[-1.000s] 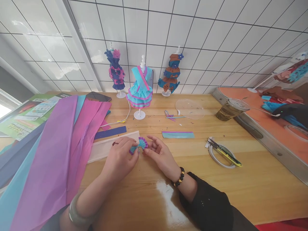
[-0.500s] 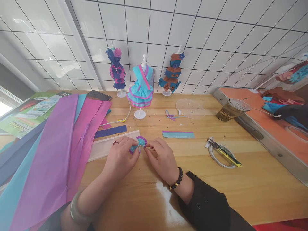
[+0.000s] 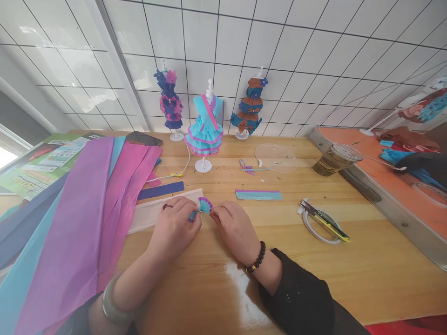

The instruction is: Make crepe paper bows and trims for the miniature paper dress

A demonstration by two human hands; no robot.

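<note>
Head view shows me a little blue bow [image 3: 205,205] with purple edges over the bench [image 3: 356,279], between two hands. On its 9 o'clock side, the left hand [image 3: 177,224] pinches its middle. At 3 o'clock, the right hand [image 3: 238,228] pinches its outer edge with the fingertips. From the bow, I see a blue dress [image 3: 204,123] at 12 o'clock and snips [image 3: 324,220] well apart at 3 o'clock.

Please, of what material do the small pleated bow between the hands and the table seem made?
The bow looks like thin matte paper, perhaps crepe: it keeps fine fan folds. The table seems wood, or wood-look laminate, glossy: grain and bright reflection show.
</note>
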